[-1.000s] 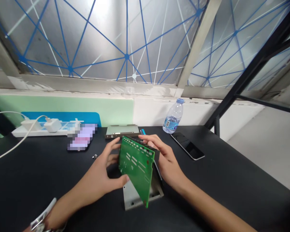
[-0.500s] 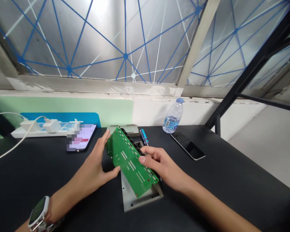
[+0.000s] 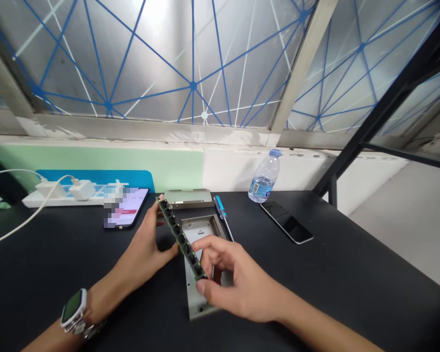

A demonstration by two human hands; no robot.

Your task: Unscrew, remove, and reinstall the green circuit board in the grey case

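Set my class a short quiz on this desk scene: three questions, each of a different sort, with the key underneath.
1. True or false: the left hand and the right hand both hold the circuit board.
2. Multiple choice: seen in the picture, where does the screwdriver lie relative to the metal tray?
A. Inside it
B. To its left
C. To its right
3. Fill in the blank: the water bottle has a ____ cap.

Key: 1. True. 2. C. 3. Blue.
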